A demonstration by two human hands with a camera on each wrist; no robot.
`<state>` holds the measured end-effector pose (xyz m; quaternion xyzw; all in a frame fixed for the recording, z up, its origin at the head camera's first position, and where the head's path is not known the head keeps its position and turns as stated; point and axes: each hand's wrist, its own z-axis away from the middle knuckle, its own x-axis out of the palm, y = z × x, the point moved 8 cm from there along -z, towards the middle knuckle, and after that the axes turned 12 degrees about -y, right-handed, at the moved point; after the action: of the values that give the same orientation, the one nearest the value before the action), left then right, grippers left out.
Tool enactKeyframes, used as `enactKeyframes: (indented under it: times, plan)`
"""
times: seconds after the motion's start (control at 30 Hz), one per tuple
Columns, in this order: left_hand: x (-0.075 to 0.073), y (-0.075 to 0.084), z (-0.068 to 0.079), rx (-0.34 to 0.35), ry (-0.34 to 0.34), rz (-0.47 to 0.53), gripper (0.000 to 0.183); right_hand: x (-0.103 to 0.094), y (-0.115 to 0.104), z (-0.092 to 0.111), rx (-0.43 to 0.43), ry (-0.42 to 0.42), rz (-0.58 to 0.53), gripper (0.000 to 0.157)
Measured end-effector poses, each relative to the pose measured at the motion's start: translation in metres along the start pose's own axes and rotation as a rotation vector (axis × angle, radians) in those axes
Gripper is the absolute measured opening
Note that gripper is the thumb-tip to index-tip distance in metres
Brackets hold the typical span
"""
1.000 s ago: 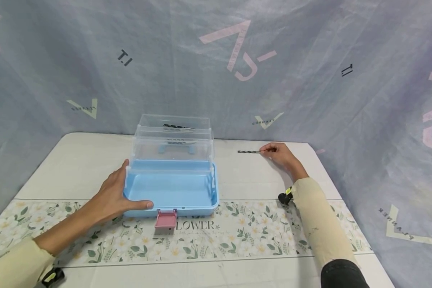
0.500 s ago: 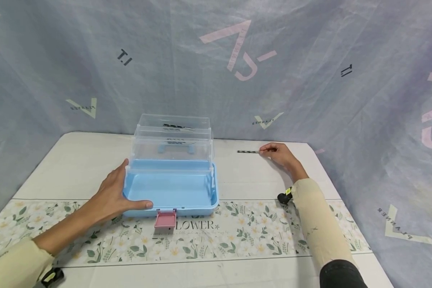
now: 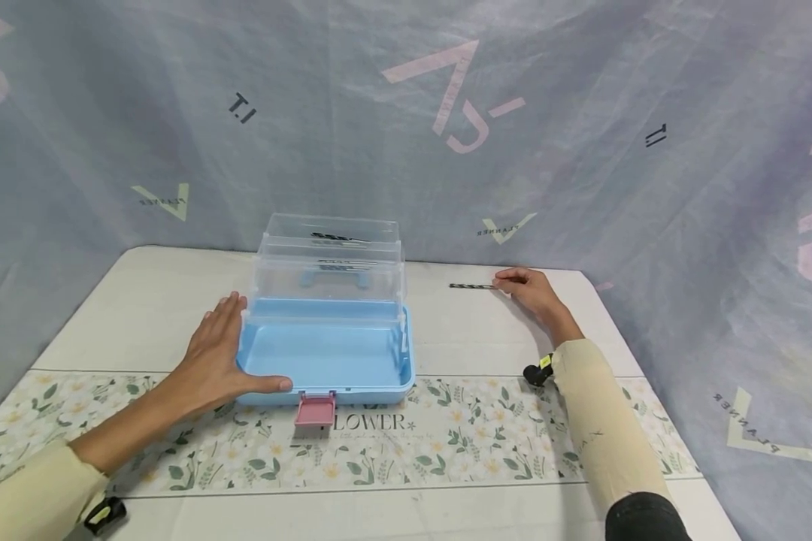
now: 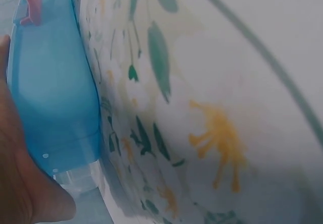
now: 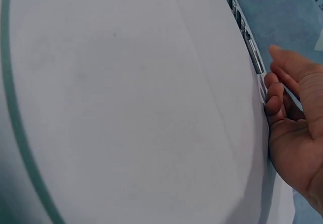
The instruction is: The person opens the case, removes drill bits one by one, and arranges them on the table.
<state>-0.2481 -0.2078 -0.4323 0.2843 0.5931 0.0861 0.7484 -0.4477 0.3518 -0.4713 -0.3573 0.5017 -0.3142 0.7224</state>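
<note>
Left of centre, the left hand (image 3: pixel 213 362), thumb spread, touches the box (image 3: pixel 372 397); right of centre, the right hand (image 3: pixel 531 293) meets the drill bit (image 3: pixel 470 286), pinch unclear.

even light in head view, dimmer bluish wrist views, soft detail, faint shadows

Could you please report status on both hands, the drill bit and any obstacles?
Left hand against blue box. Right hand at end of drill bit, grip unclear. Bit outside box. Possible obstacle: raised clear trays.
</note>
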Motion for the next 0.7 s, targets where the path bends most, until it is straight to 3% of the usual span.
enactKeyframes:
  times: [0.37, 0.7]
  plan:
    - [-0.001, 0.002, 0.001, -0.006, 0.001, -0.053, 0.161, -0.006, -0.006, -0.003, 0.01, 0.033, -0.068, 0.05]
    - [0.001, 0.0, 0.0, -0.014, -0.007, -0.017, 0.162, 0.002, -0.054, -0.001, -0.11, -0.004, -0.078, 0.053]
